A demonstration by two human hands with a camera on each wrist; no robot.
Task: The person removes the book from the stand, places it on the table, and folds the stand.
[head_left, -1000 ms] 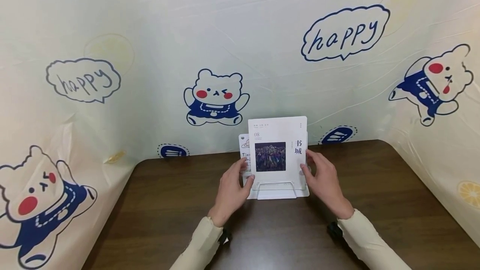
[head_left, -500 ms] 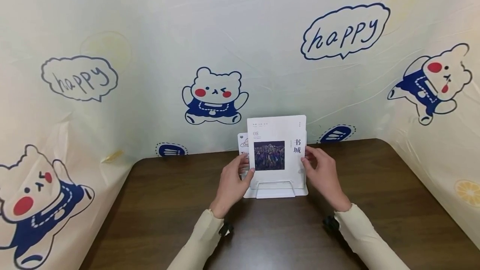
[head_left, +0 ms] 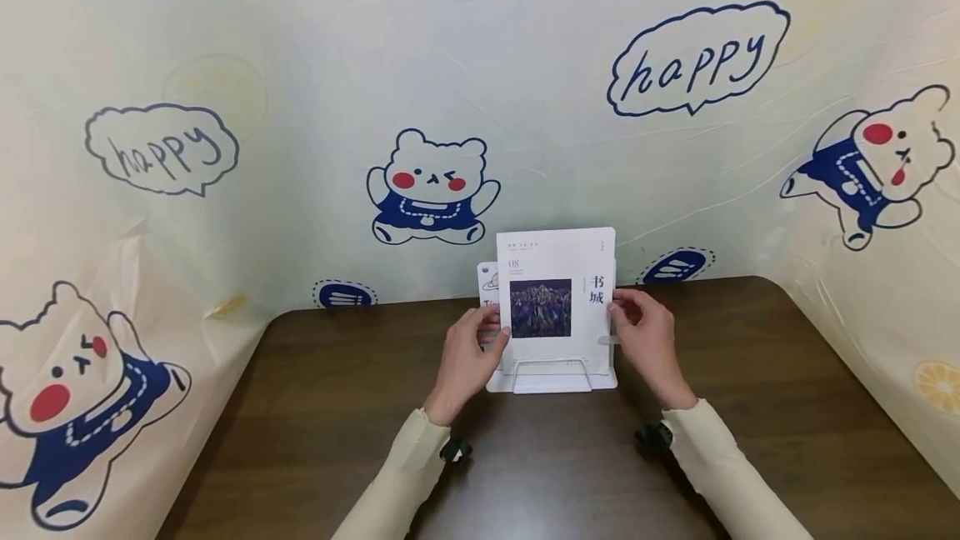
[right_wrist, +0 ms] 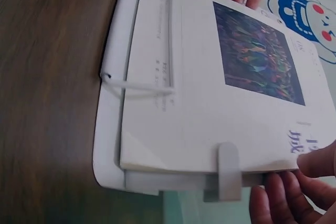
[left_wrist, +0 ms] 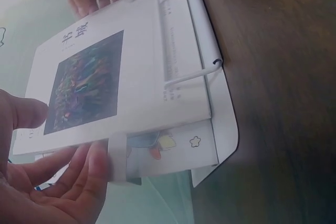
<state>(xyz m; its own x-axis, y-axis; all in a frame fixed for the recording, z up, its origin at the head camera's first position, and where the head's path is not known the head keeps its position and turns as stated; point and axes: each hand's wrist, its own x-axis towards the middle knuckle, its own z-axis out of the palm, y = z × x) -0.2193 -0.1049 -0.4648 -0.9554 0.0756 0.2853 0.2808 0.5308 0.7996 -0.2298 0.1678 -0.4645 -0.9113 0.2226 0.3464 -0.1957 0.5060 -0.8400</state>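
A white book (head_left: pixel 558 259) with a dark square picture leans upright on a white book stand (head_left: pixel 498 382), its lower front behind a wire bracket (head_left: pixel 552 391). Behind it, a second book (head_left: pixel 487 276) with cartoon drawings juts out on the left. My left hand (head_left: pixel 463 363) holds the left edge, thumb in front and fingers behind, beside a grey clip (left_wrist: pixel 117 157). At the right edge my right hand (head_left: pixel 651 347) pinches the white book between thumb and fingers, just above another grey clip (right_wrist: pixel 229 166) that laps over its cover.
The stand is near the back edge of a dark wooden table (head_left: pixel 525 473). A pale curtain (head_left: pixel 555 157) printed with bears and "happy" bubbles hangs behind and on both sides. Each wrist carries a small black device (head_left: pixel 455 450).
My right hand has slid slightly up the book's edge, so the right clip now shows below its thumb. The left hand has also shifted up a little. Book and stand stay in place.
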